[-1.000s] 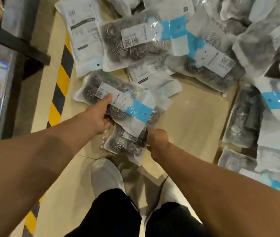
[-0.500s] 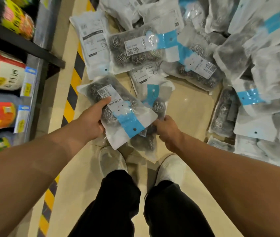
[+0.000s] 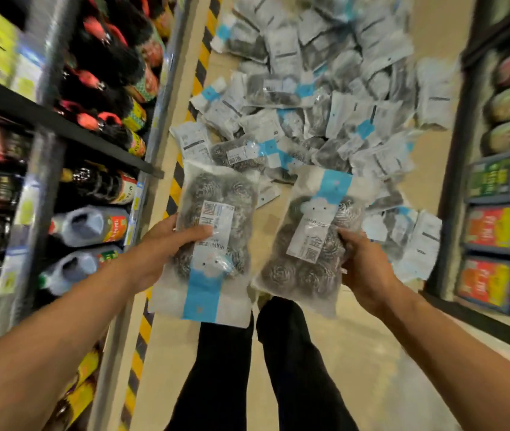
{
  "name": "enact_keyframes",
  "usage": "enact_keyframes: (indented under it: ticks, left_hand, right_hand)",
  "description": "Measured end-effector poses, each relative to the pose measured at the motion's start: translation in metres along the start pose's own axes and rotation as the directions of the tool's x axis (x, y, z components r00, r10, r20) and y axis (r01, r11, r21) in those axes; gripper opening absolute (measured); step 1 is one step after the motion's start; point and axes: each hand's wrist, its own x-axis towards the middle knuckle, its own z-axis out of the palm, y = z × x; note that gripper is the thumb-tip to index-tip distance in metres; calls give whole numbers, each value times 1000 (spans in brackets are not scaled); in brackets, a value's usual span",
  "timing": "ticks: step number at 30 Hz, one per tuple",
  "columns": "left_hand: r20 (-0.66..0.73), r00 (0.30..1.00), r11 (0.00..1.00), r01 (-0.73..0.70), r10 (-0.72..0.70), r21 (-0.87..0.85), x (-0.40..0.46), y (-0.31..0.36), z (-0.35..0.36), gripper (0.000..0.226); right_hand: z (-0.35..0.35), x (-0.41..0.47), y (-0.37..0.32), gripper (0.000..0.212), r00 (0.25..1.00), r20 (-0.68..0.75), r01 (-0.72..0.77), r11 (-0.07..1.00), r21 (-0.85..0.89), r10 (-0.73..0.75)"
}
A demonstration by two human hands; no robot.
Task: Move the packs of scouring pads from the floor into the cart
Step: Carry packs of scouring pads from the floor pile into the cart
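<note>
Between the two shelf runs, above your legs, both of your forearms reach forward and slightly inward, each hand carrying one pack clear of the floor. Your left hand (image 3: 166, 247) grips the left pack (image 3: 213, 244) at its left edge: thumb laid across the front near the barcode label, remaining fingers hidden behind the bag. This pack hangs with its blue band toward you. Your right hand (image 3: 362, 262) grips the right pack (image 3: 309, 244) at its right edge, fingers curled round the side, fingertips on the front film; its blue band points away from you. The two packs sit side by side, just apart. Beyond them the heap of packs (image 3: 325, 98) lies spread over the beige floor (image 3: 356, 353), beside the yellow-black hazard stripe (image 3: 182, 169). Bottles fill the left shelves (image 3: 91, 126). No cart in view.
</note>
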Motion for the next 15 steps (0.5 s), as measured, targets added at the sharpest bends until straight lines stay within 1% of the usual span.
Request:
enact_keyframes:
  ticks: [1, 2, 3, 4, 6, 7, 8, 10, 11, 14, 15]
  left_hand:
    - [20, 1000, 1000, -5, 5, 16, -28, 14, 2, 60]
    - [30, 999, 999, -11, 10, 33, -56, 28, 5, 64]
    - [32, 999, 999, -21, 19, 43, -82, 42, 10, 61]
    - [32, 999, 998, -38, 37, 46, -108, 55, 15, 56]
    - [18, 996, 995, -92, 91, 46, -151, 83, 27, 37]
    - [7, 993, 992, -117, 117, 49, -172, 95, 31, 34]
    - [12, 990, 989, -144, 144, 41, -190, 105, 35, 41]
    - [33, 986, 987, -163, 163, 0, -223, 121, 46, 64]
    - [33, 984, 984, -176, 177, -22, -234, 130, 49, 69]
    - [87, 971, 975, -222, 224, -31, -263, 150, 60, 69]
    - [118, 965, 972, -234, 234, -17, -271, 156, 63, 73]
  right_hand:
    - [-5, -28, -12, 33, 1000, -7, -4, 999, 40, 4]
    - [-9, -56, -24, 43, 1000, -17, -8, 997, 80, 9]
    - [-13, -82, -34, 45, 1000, -12, 5, 993, 117, -3]
    - [-18, -107, -43, 41, 1000, -9, 11, 988, 153, -10]
    - [-27, -153, -64, 38, 1000, 2, 7, 971, 238, -8]
    - [-29, -175, -74, 38, 1000, 9, 14, 963, 269, -17]
    - [-32, -196, -83, 38, 999, 24, 25, 958, 285, -33]
    - [-39, -236, -97, 37, 995, 50, 63, 946, 318, -84]
    - [-42, -254, -103, 37, 992, 53, 86, 938, 337, -111]
    - [-54, -298, -114, 39, 983, 54, 141, 904, 404, -177]
    - [-56, -311, -117, 38, 981, 46, 153, 896, 418, -189]
